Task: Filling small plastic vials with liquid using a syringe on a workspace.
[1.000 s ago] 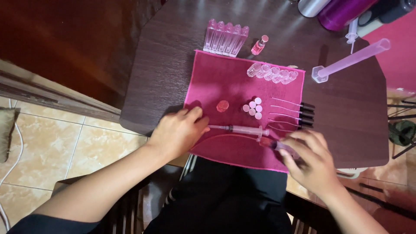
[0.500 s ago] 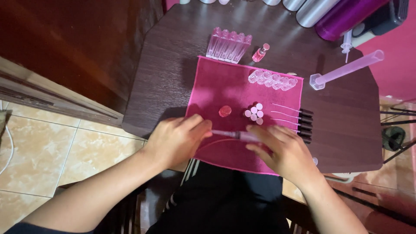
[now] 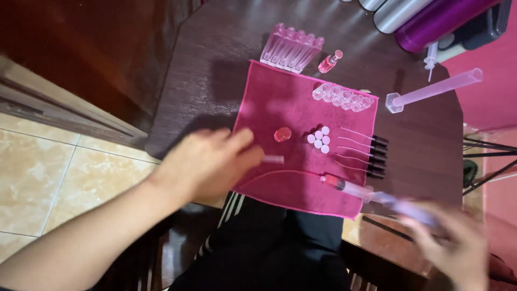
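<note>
The left hand (image 3: 207, 161) lies on the near left edge of the magenta cloth (image 3: 280, 105), fingers curled, pinching a short clear cap (image 3: 273, 159) that pokes out past the fingertips toward the right. The right hand (image 3: 458, 245) is low at the right, off the cloth and past the table's near edge, blurred; it grips the plunger end of a syringe (image 3: 358, 188), whose clear barrel slants up and left so that its reddish tip sits on the cloth near the near right corner. A thin pink tube (image 3: 280, 173) curves across the cloth from that tip toward the left hand.

Just beyond the left hand's fingers stands a small red cap (image 3: 282, 134), and beside it a cluster of round pale pink caps (image 3: 319, 140). To the right of these, a row of long thin dropper stems with black heads (image 3: 363, 152) lies over the cloth's right edge. Farther back on the cloth is a row of small clear vials (image 3: 341, 96).

Beyond the cloth, on the dark wooden table (image 3: 210, 70), a set of clear rectangular bottles (image 3: 292, 47) lies side by side, with a small pink filled bottle (image 3: 329, 61) just to their right. A pale graduated cylinder (image 3: 434, 90) lies on its side at the right, near a small syringe (image 3: 430, 58) and a purple flask (image 3: 436, 19).
</note>
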